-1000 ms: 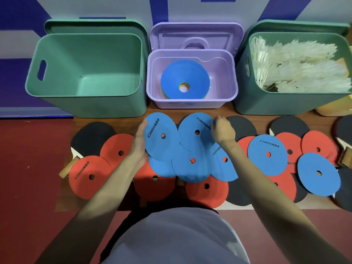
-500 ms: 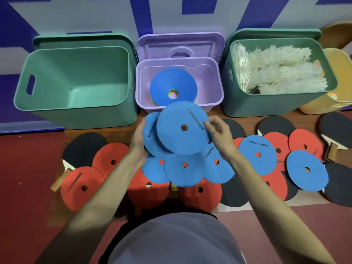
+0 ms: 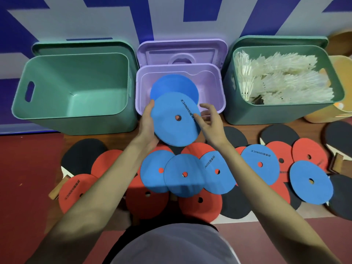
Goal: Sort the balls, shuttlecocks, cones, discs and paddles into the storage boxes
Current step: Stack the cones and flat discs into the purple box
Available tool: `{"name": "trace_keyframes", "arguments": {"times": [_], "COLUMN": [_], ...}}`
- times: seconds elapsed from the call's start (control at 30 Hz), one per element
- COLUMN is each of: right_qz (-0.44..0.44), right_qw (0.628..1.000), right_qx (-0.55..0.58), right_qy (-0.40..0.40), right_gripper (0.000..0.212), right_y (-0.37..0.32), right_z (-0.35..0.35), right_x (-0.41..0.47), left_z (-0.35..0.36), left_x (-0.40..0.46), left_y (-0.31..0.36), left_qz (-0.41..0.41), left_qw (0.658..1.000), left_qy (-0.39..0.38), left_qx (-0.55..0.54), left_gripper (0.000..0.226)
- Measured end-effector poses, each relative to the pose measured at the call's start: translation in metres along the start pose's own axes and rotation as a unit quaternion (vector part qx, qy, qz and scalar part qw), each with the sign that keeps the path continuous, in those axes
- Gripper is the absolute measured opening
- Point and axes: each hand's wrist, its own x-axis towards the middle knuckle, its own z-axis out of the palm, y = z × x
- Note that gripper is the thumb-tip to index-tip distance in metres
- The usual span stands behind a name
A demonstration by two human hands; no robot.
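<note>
The left hand [image 3: 147, 124] grips the left edge of a blue disc [image 3: 176, 119], held tilted in front of the purple box [image 3: 213, 80]. The right hand [image 3: 211, 123] touches the disc's right side with spread fingers. A blue cone [image 3: 174, 85] sits inside the purple box, whose lid [image 3: 182, 52] stands behind it. To its left is an empty green box [image 3: 76, 86]; to its right another green box [image 3: 285, 113] holds white shuttlecocks [image 3: 282, 79]. Blue discs [image 3: 183, 175], red discs [image 3: 76, 191] and black paddles [image 3: 83, 155] overlap on the floor below.

Even indoor light, soft shadows, wide-angle edge bending.
</note>
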Motion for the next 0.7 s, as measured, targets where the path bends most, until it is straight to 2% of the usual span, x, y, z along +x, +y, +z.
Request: {"name": "trace_keyframes", "arguments": {"times": [0.1, 0.2, 0.3, 0.4, 0.47, 0.57, 0.63, 0.7], "right_qz": [0.015, 0.003, -0.002, 0.013, 0.026, 0.024, 0.026, 0.033], "right_qw": [0.999, 0.998, 0.994, 0.988, 0.984, 0.973, 0.962, 0.951], "right_qx": [-0.044, -0.068, -0.111, -0.153, -0.173, -0.228, -0.269, -0.305], "right_qy": [-0.007, 0.008, 0.012, 0.000, -0.005, -0.021, -0.030, -0.036], "right_gripper": [0.036, 0.029, 0.026, 0.027, 0.028, 0.024, 0.020, 0.018], "right_y": [-0.007, -0.014, -0.020, -0.018, -0.012, -0.002, 0.001, 0.002], "right_z": [-0.001, 0.000, 0.003, 0.011, 0.019, 0.030, 0.035, 0.039], "right_x": [0.033, 0.067, 0.099, 0.123, 0.135, 0.146, 0.149, 0.151], "left_z": [0.011, 0.015, 0.015, 0.014, 0.007, -0.002, -0.009, -0.018], "left_x": [0.025, 0.055, 0.086, 0.110, 0.125, 0.141, 0.154, 0.165], "left_y": [0.017, 0.033, 0.049, 0.062, 0.064, 0.063, 0.058, 0.052], "left_qz": [0.002, 0.001, 0.025, 0.056, 0.074, 0.100, 0.098, 0.100], "left_qw": [0.999, 0.997, 0.988, 0.964, 0.926, 0.825, 0.773, 0.745], "left_qy": [0.038, 0.067, 0.089, 0.073, 0.077, 0.118, 0.119, 0.127], "left_qx": [0.005, 0.036, 0.127, 0.248, 0.362, 0.544, 0.615, 0.647], "left_gripper": [0.050, 0.052, 0.037, 0.029, 0.023, 0.012, 0.030, 0.037]}}
